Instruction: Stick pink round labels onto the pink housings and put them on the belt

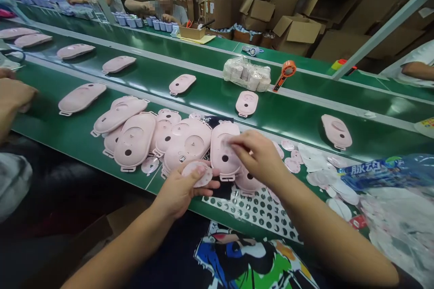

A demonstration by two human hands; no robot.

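A heap of pink oval plastic shells (pixel 162 137) lies on the near edge of the green belt (pixel 210 95). My left hand (pixel 183 187) is closed on a small round pink disc (pixel 198 174), thumb on top. My right hand (pixel 257 156) pinches at the top of one upright pink shell (pixel 222 153) in the heap; whether anything is between the fingertips is too small to see. Under the hands lies a sheet of round dark stickers (pixel 261 210).
Single pink shells (pixel 80 98) ride the belt. A bag of tape rolls (pixel 247 73) and an orange tape cutter (pixel 285 74) sit beyond. Loose peeled discs (pixel 317 171) and a plastic bag (pixel 389 176) lie right. Another person's hand (pixel 13 95) is at the left; people work across.
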